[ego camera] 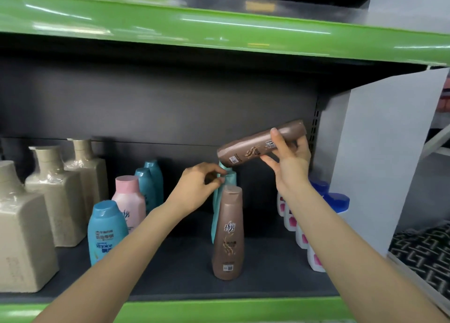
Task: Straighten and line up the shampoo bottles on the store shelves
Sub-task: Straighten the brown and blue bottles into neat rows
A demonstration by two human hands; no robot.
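Brown shampoo bottle [261, 143] is held in the air above the shelf [170, 274], tilted nearly flat, right hand [291, 162] fingers wrapped around it. Left hand [197, 188] pinches the top of a teal bottle [227, 179] standing behind a second, upright brown bottle [229, 235]. Beige bottles [48, 188] stand left; white blue-capped bottles [316, 225] right.

A brown shampoo bottle [261, 143] is lifted off the shelf [170, 269], lying nearly sideways with its base to the left, above a teal bottle [230, 179]. That teal bottle stands behind an upright brown bottle with a flip cap [229, 235]. Left of these stand a blue Rejoice bottle [106, 230], a pink bottle [127, 198] and two teal bottles [149, 181] behind. A row of white bottles with blue caps [316, 215] runs back on the right.
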